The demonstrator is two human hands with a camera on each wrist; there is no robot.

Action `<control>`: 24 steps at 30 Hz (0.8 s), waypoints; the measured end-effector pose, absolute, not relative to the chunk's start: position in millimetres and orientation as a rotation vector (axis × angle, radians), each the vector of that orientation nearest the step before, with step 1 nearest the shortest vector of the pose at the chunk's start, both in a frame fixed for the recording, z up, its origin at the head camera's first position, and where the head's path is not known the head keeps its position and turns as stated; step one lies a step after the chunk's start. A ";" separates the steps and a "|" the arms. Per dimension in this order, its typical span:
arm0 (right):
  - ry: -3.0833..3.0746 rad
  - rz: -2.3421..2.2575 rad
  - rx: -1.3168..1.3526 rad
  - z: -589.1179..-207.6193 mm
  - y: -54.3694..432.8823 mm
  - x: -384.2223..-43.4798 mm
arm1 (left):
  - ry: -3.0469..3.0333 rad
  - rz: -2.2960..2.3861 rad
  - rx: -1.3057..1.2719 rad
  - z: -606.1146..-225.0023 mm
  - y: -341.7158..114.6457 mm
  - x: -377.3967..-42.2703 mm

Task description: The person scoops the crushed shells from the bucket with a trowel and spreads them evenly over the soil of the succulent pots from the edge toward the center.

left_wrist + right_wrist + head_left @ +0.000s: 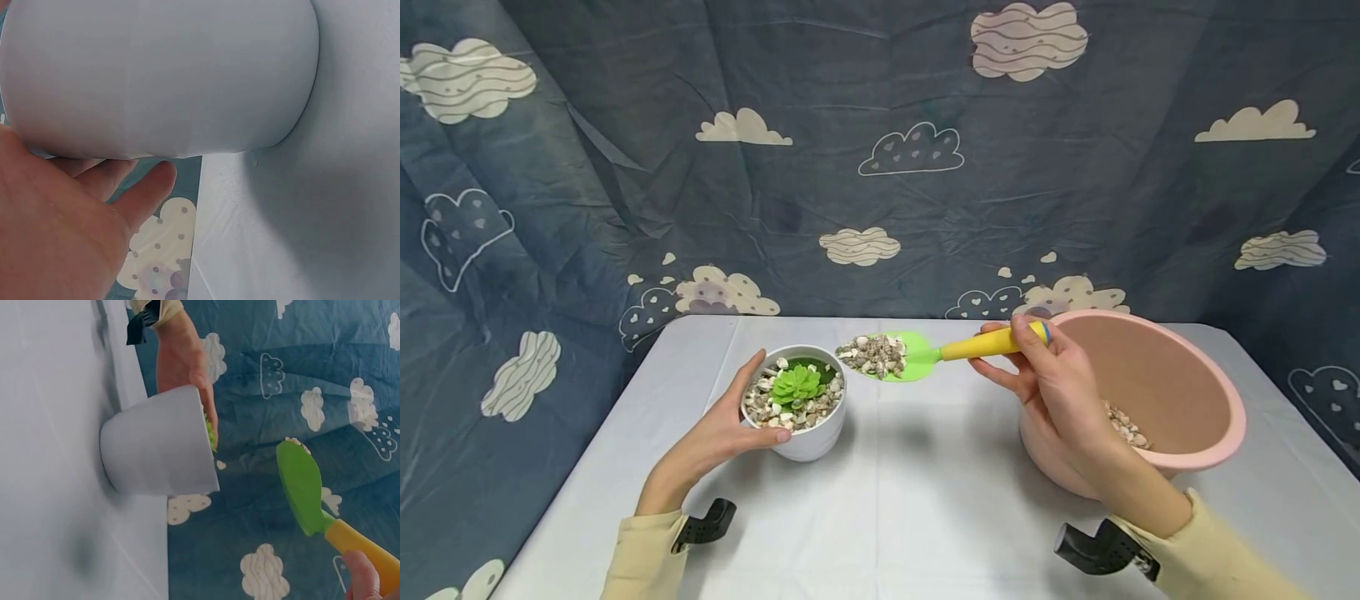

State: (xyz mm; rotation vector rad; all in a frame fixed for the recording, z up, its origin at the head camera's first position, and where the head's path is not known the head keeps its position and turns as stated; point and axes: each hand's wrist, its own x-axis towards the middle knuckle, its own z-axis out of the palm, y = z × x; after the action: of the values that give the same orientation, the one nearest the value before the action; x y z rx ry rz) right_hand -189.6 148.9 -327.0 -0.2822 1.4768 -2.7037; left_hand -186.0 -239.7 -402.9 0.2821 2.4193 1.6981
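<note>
My left hand [726, 429] grips the near-left side of a white pot [811, 442], thumb across the front of its rim. Inside the pot sits a green succulent [796, 385] ringed by pebbles [760, 408]. In my right hand [1063, 387] is a small trowel with a yellow handle [981, 344] and a green blade [913, 358]. A heap of pebbles [874, 354] lies on the blade, whose tip reaches close to the pot's right rim. From the right wrist view, the blade's underside [299, 487] shows, held above the level of the pot's rim [209, 447].
A large pink tub [1232, 417] stands on the right, behind my right hand, with more pebbles [1123, 425] in its bottom. White cloth [895, 517] covers the table. A dark blue curtain with cloud prints [820, 192] hangs at the back and sides.
</note>
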 end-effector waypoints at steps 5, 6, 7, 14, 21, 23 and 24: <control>1.504 -2.682 -0.229 -332.3 135.9 -191.0 | 2.408 1.707 0.286 -403.4 -239.5 -186.1; 1.522 -2.675 -0.234 -333.3 133.7 -191.6 | 2.405 1.708 0.285 -403.6 -239.5 -186.2; 1.532 -2.672 -0.237 -334.1 131.6 -192.1 | 2.406 1.705 0.284 -403.6 -239.6 -186.3; 1.601 -2.663 -0.225 -341.0 118.0 -197.7 | 2.435 1.679 0.269 -403.8 -240.4 -187.4; 1.632 -2.681 -0.220 -347.8 104.0 -200.4 | 2.432 1.683 0.266 -404.9 -240.6 -187.7; 1.633 -2.681 -0.218 -349.4 100.2 -201.0 | 2.428 1.692 0.261 -405.5 -240.6 -188.2; 1.631 -2.680 -0.217 -350.5 98.4 -201.4 | 2.427 1.693 0.259 -405.7 -240.6 -188.3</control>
State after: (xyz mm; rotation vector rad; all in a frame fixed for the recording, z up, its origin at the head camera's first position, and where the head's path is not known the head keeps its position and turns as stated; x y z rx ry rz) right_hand -201.4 98.4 -350.5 -0.2174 1.6312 -2.6804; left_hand -188.3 -240.6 -405.7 0.2591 2.4267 1.6932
